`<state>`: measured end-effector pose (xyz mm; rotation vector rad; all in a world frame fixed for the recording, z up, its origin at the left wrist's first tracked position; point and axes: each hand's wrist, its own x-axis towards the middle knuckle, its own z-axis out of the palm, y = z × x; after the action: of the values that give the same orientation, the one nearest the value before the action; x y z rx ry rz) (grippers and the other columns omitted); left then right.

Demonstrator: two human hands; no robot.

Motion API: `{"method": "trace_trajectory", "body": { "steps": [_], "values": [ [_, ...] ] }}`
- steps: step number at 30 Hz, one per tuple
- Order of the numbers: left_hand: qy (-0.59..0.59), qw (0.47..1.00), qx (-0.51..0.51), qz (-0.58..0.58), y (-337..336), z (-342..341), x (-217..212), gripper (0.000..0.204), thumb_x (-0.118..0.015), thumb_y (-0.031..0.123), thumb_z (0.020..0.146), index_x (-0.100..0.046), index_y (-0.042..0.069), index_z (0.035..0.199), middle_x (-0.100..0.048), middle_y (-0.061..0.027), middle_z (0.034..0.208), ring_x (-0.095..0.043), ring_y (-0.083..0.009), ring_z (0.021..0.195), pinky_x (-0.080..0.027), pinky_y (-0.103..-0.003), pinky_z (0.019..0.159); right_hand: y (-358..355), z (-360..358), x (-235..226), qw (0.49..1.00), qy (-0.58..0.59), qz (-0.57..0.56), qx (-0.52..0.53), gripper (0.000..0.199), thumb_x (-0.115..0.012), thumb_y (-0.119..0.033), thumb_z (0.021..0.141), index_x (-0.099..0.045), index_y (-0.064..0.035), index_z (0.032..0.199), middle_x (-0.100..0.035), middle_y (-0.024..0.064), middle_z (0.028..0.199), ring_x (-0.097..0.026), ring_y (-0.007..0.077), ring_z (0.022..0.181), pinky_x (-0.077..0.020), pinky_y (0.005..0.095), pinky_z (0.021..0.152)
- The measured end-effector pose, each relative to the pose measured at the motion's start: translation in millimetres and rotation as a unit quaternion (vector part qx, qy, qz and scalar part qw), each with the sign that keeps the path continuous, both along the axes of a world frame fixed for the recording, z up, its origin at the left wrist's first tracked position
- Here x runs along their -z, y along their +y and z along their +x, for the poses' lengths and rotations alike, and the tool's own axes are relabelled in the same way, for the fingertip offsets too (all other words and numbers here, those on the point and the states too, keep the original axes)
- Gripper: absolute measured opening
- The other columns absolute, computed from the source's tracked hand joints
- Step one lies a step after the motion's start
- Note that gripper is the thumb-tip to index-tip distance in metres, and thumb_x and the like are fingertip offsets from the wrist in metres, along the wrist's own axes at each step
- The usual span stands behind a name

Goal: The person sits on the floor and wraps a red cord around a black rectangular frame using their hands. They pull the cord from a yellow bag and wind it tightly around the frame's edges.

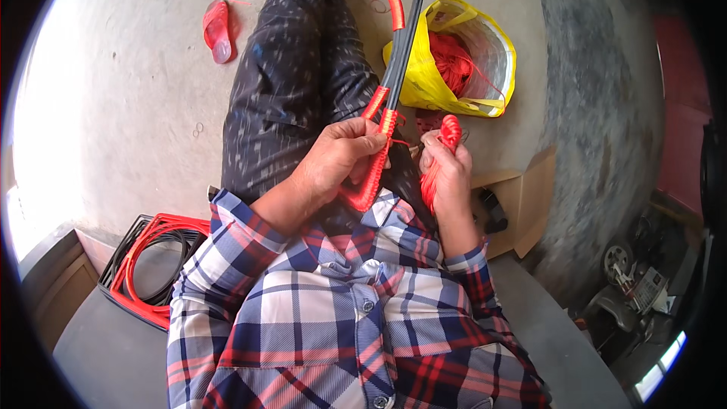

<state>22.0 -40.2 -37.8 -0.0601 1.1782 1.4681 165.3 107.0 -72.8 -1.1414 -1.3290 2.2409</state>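
Observation:
A black bent frame of thin rods (400,60) runs from between my legs toward my lap, parts of it wound tightly with red and orange cord. My left hand (344,153) pinches the wound section (376,170) near its lower bend, thumb on top. To the right, my right hand (448,174) is closed around a bundle of red cord (450,130), with a twisted knob above the fist and loose strands hanging below it. A short red strand (403,141) stretches between the wound section and my right hand.
A yellow bag (424,79) holding red cord (452,64) lies open beyond my right hand. An open cardboard box (536,197) is at my right. Red and black frames (140,273) lie on the grey seat at my left. A red sandal (218,30) rests on the floor. Clutter (636,288) fills the far right.

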Motion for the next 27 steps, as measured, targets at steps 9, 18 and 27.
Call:
{"method": "trace_trajectory", "body": {
  "steps": [9,18,27],
  "values": [
    [0.031,0.999,-0.003,-0.012,-0.6,2.3,8.8,0.012,-0.063,0.012,0.096,-0.064,0.005,0.087,-0.057,0.0009,0.065,-0.043,-0.0069,0.047,-0.034,-0.023,0.044,-15.9,-24.0,-29.7,0.974,-0.017,0.147,-0.171,0.021,-0.075,-0.022,0.09,-0.067,-0.0026,0.093,-0.063,-0.0018,0.075,-0.054,0.0025,0.063,-0.0438,0.0211,0.057],
    [0.017,1.0,0.001,-0.009,-0.6,1.2,6.4,0.012,-0.063,0.014,0.097,-0.064,0.005,0.088,-0.059,0.0001,0.066,-0.044,-0.0076,0.048,-0.035,-0.023,0.046,-11.0,-18.1,-22.0,0.988,0.061,-0.019,-0.142,0.01,-0.067,-0.011,0.092,-0.061,-0.0031,0.091,-0.059,0.0005,0.073,-0.052,0.0064,0.06,-0.0424,0.022,0.055],
    [0.02,0.999,-0.022,0.012,-3.5,3.9,12.1,0.015,-0.061,0.016,0.098,-0.063,0.006,0.087,-0.063,-0.0026,0.068,-0.047,-0.0081,0.05,-0.038,-0.023,0.048,-13.4,-8.8,-30.4,0.987,0.03,-0.024,-0.158,0.012,-0.067,-0.012,0.089,-0.06,-0.0029,0.089,-0.056,0.0005,0.07,-0.052,0.0079,0.059,-0.0419,0.023,0.055]
  ]
}}
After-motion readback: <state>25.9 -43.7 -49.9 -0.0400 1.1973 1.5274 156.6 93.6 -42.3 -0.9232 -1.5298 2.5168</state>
